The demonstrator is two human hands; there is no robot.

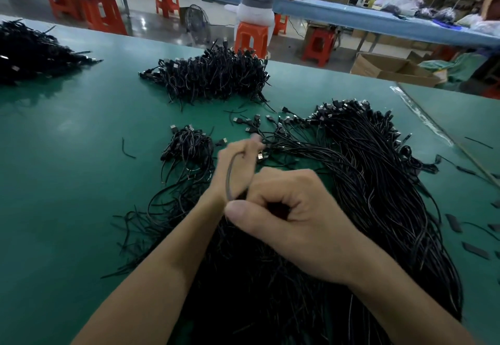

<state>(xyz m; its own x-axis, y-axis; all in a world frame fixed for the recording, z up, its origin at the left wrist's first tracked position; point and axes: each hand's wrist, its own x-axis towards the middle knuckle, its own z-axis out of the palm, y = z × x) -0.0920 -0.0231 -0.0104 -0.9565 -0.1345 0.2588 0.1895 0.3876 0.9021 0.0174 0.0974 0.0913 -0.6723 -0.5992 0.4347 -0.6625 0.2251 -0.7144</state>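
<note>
A large heap of long black USB cables [373, 182] lies on the green table [67, 182], spreading from the middle to the near edge. My left hand [238, 166] grips one black cable [229, 179] that loops out of its fist, a metal plug showing at its fingers. My right hand [292, 217] is curled just below it, thumb and fingers pinching the same cable's lower end. A small bundle of coiled cables [189, 144] sits to the left of my hands.
A bigger pile of coiled cables [213, 76] lies further back, and another dark pile [32, 52] at the far left. Short black strips [454, 223] lie scattered at the right. A person on an orange stool [251, 39] sits beyond the table's far edge.
</note>
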